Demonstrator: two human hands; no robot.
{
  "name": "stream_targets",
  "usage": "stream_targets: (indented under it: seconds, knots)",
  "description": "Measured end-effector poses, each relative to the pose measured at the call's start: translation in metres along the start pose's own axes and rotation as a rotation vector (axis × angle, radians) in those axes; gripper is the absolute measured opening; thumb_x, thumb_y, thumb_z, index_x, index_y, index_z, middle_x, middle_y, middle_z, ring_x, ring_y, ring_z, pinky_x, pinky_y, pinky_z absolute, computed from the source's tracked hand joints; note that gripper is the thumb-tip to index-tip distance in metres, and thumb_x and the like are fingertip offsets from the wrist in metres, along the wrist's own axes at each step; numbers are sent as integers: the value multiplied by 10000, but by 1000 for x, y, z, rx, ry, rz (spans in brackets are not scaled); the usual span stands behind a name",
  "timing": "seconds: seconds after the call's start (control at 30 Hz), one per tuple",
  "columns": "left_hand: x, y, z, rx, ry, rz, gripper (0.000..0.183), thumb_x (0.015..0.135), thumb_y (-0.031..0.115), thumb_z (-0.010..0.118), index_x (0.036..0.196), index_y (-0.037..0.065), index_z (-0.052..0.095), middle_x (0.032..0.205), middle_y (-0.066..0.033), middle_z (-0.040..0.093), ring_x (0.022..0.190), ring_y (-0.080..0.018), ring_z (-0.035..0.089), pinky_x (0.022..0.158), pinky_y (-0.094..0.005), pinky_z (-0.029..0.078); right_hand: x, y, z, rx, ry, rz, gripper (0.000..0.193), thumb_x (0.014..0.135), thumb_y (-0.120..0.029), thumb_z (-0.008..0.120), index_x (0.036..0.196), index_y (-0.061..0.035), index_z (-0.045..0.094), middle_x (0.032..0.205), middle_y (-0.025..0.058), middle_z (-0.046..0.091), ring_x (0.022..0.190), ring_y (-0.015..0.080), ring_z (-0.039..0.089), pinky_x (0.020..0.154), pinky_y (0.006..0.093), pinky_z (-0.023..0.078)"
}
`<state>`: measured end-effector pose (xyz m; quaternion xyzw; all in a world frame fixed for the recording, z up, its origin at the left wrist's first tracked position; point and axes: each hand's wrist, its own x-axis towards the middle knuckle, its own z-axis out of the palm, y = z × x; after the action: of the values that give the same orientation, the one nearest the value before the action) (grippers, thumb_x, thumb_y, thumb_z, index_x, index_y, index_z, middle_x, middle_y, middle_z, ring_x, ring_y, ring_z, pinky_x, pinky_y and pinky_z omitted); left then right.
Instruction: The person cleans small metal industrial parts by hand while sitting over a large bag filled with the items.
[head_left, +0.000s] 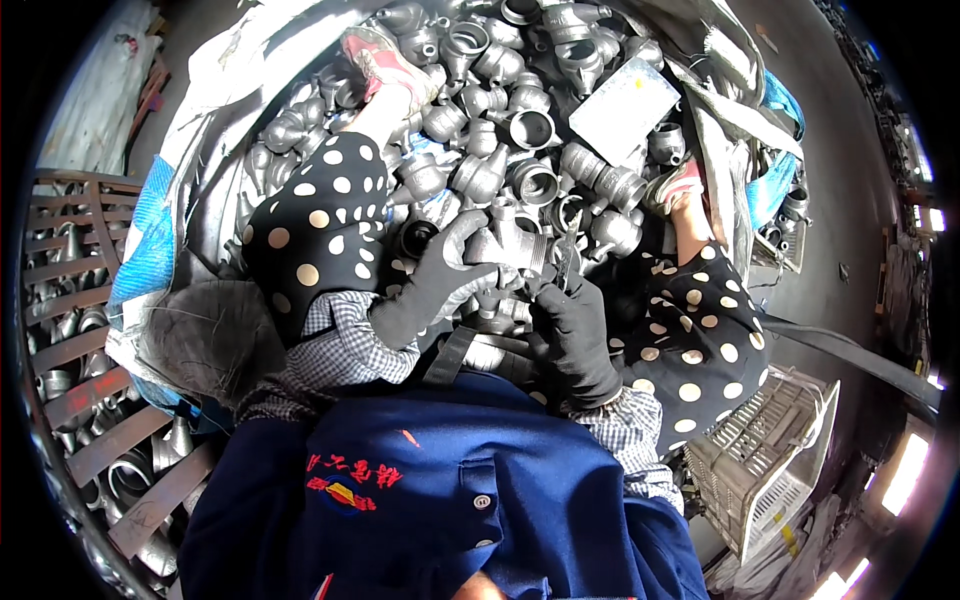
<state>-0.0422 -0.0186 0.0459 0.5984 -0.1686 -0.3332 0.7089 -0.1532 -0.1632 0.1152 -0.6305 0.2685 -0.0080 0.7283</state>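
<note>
My left hand (440,275), in a dark grey glove, is closed round a silver-grey cast metal fitting (518,245) with a ribbed round end, held in front of my body. On its right, my gloved right hand (575,325) grips a slim dark hand tool (568,245) that points up and away from me. Its exact kind is hard to make out. The tool is close beside the fitting; whether they touch cannot be told. More metal fittings (535,182) lie heaped just beyond both hands, between my legs.
A big white woven sack (215,100) with blue straps surrounds the heap. A pale flat board (625,110) lies on the fittings at the far right. At left stands a rusty slatted metal crate (75,350) of parts; at lower right, a pale plastic basket (760,450).
</note>
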Motion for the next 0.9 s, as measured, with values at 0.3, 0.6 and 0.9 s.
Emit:
stream_targets:
  seconds: [0.3, 0.6, 0.9]
  knots:
    - [-1, 24, -7, -468, -90, -190, 359, 882, 2, 609, 1232, -34, 534, 986, -48, 607, 906, -131, 637, 778, -226, 518, -9, -22, 11, 300, 8, 205, 209, 874, -155, 646, 1006, 4, 673, 594, -78, 490, 467, 2, 355, 435, 192, 246]
    - [-5, 37, -4, -251, -200, -192, 602, 814, 54, 686, 1353, -20, 429, 1125, -59, 587, 1030, -123, 574, 865, -258, 493, -9, -22, 4, 311, 62, 254, 194, 888, -161, 640, 986, 2, 675, 565, -78, 466, 442, 10, 360, 403, 201, 265]
    - [0, 18, 7, -164, 38, -82, 387, 849, 21, 657, 1213, -16, 531, 1131, -46, 577, 1029, -108, 532, 915, -263, 454, -4, 6, -1, 249, 5, 171, 205, 883, -143, 640, 1017, 11, 657, 637, -12, 586, 458, 40, 469, 417, 198, 377]
